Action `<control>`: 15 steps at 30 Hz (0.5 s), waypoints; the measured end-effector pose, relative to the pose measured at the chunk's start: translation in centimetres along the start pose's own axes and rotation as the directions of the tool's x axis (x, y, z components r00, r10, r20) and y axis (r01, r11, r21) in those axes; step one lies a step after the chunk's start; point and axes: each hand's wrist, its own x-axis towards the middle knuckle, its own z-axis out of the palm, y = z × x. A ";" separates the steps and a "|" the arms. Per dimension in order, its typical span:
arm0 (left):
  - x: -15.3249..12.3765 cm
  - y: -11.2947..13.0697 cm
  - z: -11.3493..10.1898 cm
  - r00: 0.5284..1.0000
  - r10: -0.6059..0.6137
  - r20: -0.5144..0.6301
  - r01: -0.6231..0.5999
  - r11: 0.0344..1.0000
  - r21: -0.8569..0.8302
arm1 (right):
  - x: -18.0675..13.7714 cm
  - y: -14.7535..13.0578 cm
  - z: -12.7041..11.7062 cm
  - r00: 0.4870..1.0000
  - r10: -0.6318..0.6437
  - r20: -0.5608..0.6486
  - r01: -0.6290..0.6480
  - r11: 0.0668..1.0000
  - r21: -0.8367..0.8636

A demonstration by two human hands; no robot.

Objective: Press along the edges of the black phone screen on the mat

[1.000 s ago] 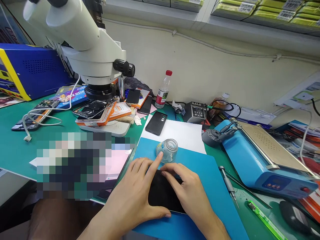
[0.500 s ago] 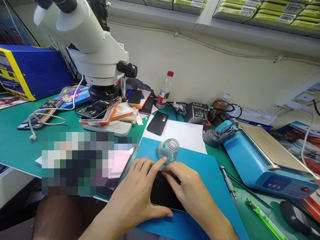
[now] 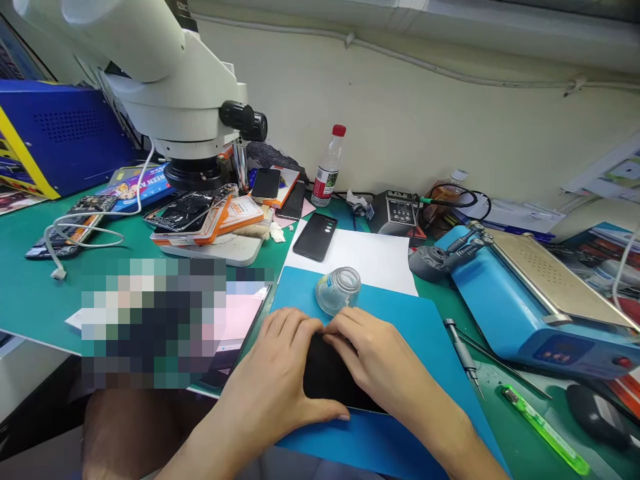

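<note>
A black phone [image 3: 330, 380] lies flat on the blue mat [image 3: 400, 427] in front of me. My left hand [image 3: 273, 387] grips its left side, thumb along the near edge and fingers curled over the far left corner. My right hand [image 3: 373, 363] rests on the phone's right half with its fingers bent down on the far edge. The fingertips of both hands meet at the top edge. A small clear glass jar [image 3: 339, 290] lies on its side just beyond them, and most of the phone is covered by my hands.
A white microscope [image 3: 165, 80] stands at the back left over a pile of phone parts [image 3: 193, 217]. Another black phone [image 3: 315, 237] lies on white paper [image 3: 370, 257]. A blue machine [image 3: 530, 300], a screwdriver [image 3: 463, 353] and a green tool [image 3: 545, 430] lie to the right.
My left index finger, stretched out toward the jar a second ago, has curled back onto the phone's top edge beside the right fingertips. The view has tipped down slightly.
</note>
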 end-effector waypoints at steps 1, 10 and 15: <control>0.0 0.0 0.0 1.000 -0.001 0.004 0.001 1.000 -0.003 | 0.1 0.1 -0.1 1.000 0.003 0.003 -0.003 1.000 0.007; 0.0 0.1 -0.1 1.000 0.007 0.003 -0.007 1.000 0.019 | -0.2 0.6 0.1 0.998 0.055 0.008 -0.055 0.992 0.110; 0.0 -0.1 -0.1 0.998 0.048 -0.038 -0.047 0.998 0.032 | -1.0 1.0 -1.0 0.996 0.065 0.061 -0.079 0.963 0.258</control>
